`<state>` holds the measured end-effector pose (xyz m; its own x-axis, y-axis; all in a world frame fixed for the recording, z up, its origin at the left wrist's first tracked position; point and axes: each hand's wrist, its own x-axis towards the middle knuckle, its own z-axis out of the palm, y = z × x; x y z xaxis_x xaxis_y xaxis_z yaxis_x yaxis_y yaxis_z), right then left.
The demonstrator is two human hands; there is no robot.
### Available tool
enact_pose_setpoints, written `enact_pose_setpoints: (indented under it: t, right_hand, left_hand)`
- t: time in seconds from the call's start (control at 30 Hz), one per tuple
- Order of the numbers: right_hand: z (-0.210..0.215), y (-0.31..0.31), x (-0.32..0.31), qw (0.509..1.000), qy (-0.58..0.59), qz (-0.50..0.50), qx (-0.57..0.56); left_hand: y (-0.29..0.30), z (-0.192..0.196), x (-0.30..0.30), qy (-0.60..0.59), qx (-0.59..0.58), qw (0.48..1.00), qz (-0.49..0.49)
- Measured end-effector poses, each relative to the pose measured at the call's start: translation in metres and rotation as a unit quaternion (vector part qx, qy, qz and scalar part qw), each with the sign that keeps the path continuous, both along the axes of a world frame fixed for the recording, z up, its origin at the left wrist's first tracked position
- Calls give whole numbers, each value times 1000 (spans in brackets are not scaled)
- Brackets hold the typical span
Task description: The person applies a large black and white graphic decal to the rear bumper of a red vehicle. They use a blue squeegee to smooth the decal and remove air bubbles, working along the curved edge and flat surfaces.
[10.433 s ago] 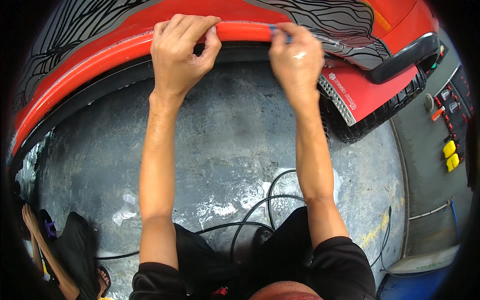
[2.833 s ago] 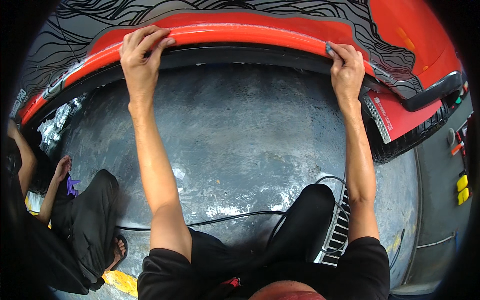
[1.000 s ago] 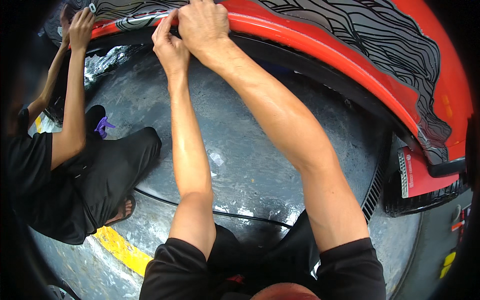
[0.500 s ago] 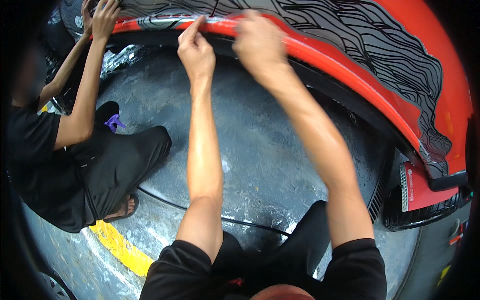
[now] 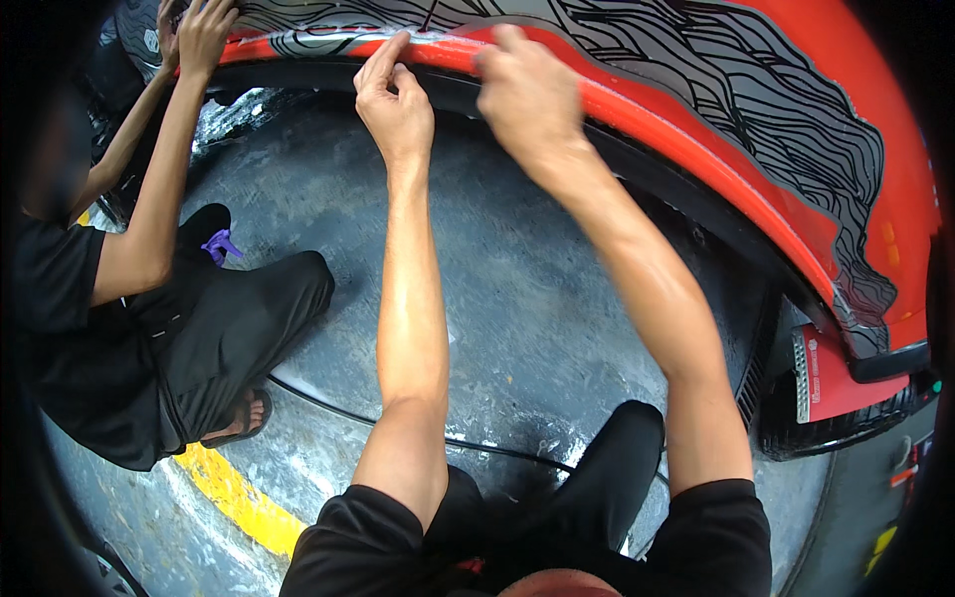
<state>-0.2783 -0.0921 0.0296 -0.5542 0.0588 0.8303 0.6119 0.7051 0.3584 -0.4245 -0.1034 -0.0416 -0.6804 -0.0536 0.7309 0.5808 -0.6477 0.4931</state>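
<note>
Left hand [image 5: 396, 99]: fingers bunched, index raised, tips pressed on the lower edge of the silver vinyl film with black wavy line pattern [image 5: 696, 90] where it meets the red curved car body panel [image 5: 756, 199]. Whether the tips pinch the film edge or just press it, cannot tell.

Right hand [image 5: 529, 95]: blurred, fingers curled loosely over the same edge, just right of the left hand; grip not readable. Both forearms stretch up from the lower edge, left nearly straight, right angled inward.

The film covers the panel's upper face, running from top centre down the right side; its edge lies directly under both sets of fingertips.

Below the panel, a black rubber trim strip [image 5: 696, 214] follows the curve. Lower right: a small red rectangular piece with a white grid-patterned strip [image 5: 826, 373], beside a black ribbed part.

Grey wet concrete floor [image 5: 537, 289] beneath, with a black cable [image 5: 328, 403] and a yellow painted stripe [image 5: 239, 497].

Left: a co-worker in black clothes [image 5: 149, 338] crouches, one hand [image 5: 204, 35] on the panel edge; purple scrap [image 5: 221, 244] by the knee.
</note>
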Motion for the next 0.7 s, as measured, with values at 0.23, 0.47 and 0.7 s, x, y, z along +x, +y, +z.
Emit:
enact_pose_setpoints:
  t: [0.23, 0.47, 0.7]
  right_hand:
    - [0, 3, -7, 1000, -22, 10, 20]
    - [-3, 5, 1, 999, -14, 26, 29]
    - [4, 2, -13, 997, -16, -13, -68]
  left_hand:
    - [-5, -1, -13, 21, 0, 1000, 14]
    - [-4, 2, 7, 50, -21, 997, 58]
    - [-10, -2, -14, 35, -34, 999, 10]
